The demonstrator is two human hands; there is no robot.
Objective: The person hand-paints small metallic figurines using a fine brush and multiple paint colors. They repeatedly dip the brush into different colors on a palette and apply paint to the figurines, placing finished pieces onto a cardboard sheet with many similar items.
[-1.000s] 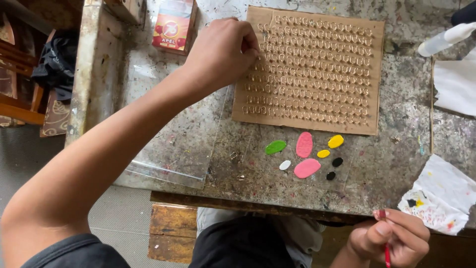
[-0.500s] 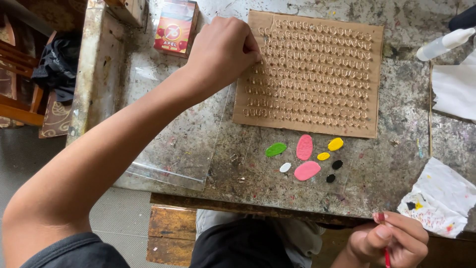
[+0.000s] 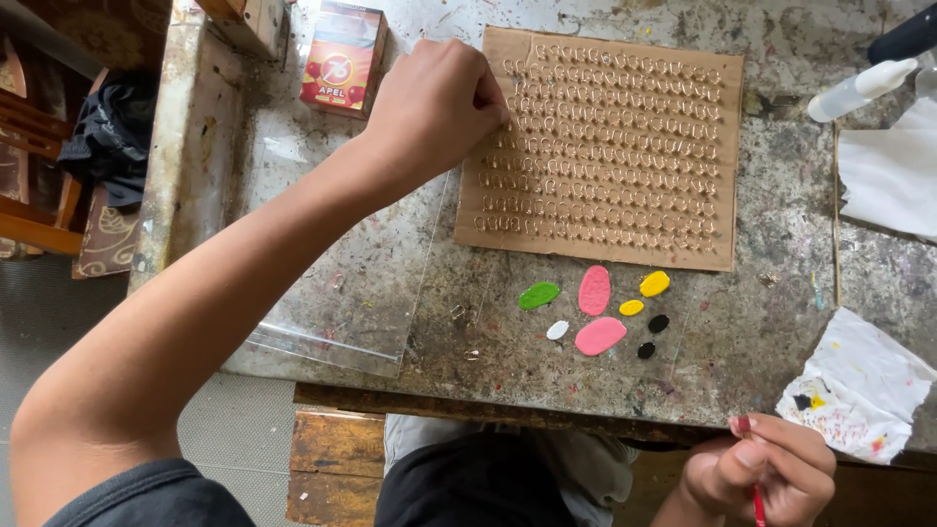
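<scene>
Head view: a paint-flecked stone worktable (image 3: 586, 381) over grey floor. Left hand (image 3: 434, 102), curled narrow, rests on the cardboard sheet (image 3: 610, 146) at the far edge. Eight paint blobs (image 3: 597, 310) sit mid-table: two pink, two yellow, two black, one green, one white. Right hand (image 3: 766, 473) pinches a red brush (image 3: 756, 500) below the near edge.

Soft, even daylight falls on my table (image 3: 410, 293), bright without harsh shadows. A faint sheen shows on the clear plastic sheet (image 3: 332, 303). Everything looks sharp; only my near arm stretches wide toward the edge
</scene>
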